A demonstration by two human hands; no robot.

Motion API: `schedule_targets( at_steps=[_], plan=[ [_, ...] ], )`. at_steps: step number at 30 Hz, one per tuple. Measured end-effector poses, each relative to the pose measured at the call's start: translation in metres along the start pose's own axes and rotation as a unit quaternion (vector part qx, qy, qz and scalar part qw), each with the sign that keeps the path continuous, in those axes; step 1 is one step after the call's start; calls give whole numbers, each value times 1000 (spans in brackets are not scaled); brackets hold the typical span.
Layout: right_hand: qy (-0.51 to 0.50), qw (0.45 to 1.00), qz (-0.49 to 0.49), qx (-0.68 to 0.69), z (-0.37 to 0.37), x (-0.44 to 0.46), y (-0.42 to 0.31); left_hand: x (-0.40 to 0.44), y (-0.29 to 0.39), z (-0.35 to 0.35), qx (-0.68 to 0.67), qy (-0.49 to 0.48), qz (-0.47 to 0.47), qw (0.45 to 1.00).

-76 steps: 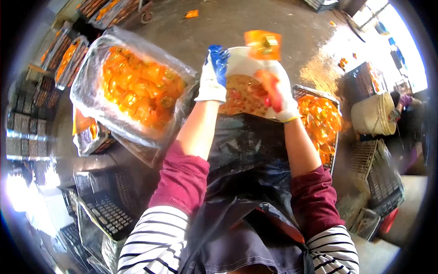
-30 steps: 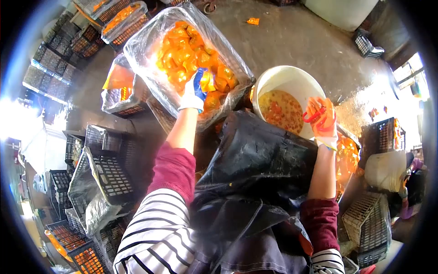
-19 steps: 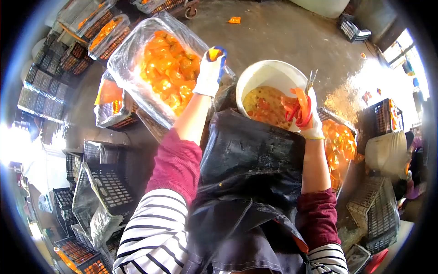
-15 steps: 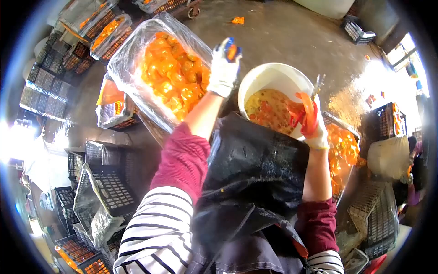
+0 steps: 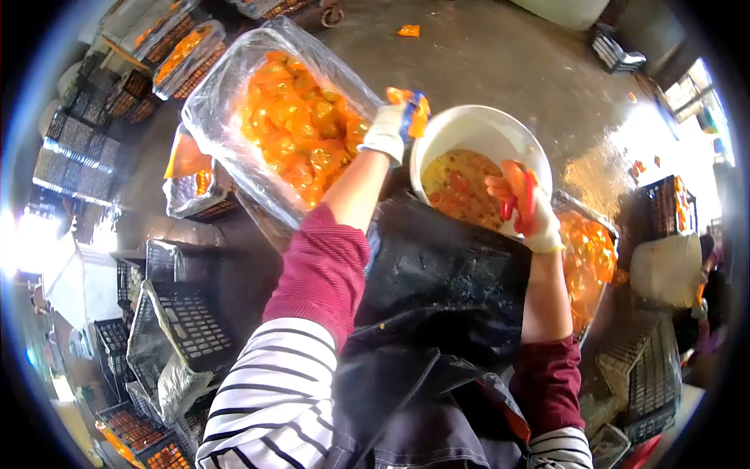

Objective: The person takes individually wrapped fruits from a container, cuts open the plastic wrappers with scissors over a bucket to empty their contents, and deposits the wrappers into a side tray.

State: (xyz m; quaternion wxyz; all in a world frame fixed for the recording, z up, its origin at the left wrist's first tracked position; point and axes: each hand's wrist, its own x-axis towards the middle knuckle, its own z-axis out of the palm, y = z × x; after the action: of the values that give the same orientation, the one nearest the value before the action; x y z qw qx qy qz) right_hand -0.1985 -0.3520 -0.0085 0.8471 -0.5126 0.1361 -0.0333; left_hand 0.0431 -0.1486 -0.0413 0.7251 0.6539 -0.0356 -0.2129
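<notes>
My left hand [image 5: 394,125], in a white glove with blue, is closed round an orange piece [image 5: 419,116] between the plastic-lined crate and the bucket. My right hand [image 5: 531,209], in a white glove with orange fingers, holds a tool with red handles [image 5: 528,202] over the bucket's right side; its blades cannot be made out. The white bucket [image 5: 525,133] holds yellowish liquid with reddish bits [image 5: 461,184]. Glossy orange pieces [image 5: 293,125] fill the lined crate [image 5: 209,82] at the left.
Right of the bucket stands a crate of orange pieces [image 5: 586,258]. Black crates [image 5: 183,320] lie at the lower left, others [image 5: 652,375] at the lower right. A black apron [image 5: 445,273] covers my lap. A co-worker's hand [image 5: 700,309] is near a pale bucket [image 5: 666,267] at far right.
My left hand went into the lined crate, then came out with an orange piece and moved right toward the bucket. My right hand stays over the bucket's right side with the tool.
</notes>
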Motion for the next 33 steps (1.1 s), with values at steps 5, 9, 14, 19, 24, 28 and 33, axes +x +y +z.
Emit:
schedule_targets(
  at_steps=[5,9,14,19,24,28,33],
  plan=[
    [-10,999,33,-40,1,13,12,-25,30,39,-438,-110,-18,892],
    [-29,992,40,-116,14,10,12,-35,6,75,-458,-113,15,881],
    [-28,985,46,-162,18,4,3,-50,-2,96,-332,-143,36,932],
    [-23,984,29,-177,4,16,16,-56,2,107,-235,-130,43,962],
    [57,975,76,-201,16,4,-1,-58,5,107,-187,-85,43,978],
    [64,968,79,-231,11,6,2,-59,3,102,-76,-108,61,989],
    [66,982,-12,-179,-5,27,25,-72,6,105,-67,-171,12,983]
  ],
)
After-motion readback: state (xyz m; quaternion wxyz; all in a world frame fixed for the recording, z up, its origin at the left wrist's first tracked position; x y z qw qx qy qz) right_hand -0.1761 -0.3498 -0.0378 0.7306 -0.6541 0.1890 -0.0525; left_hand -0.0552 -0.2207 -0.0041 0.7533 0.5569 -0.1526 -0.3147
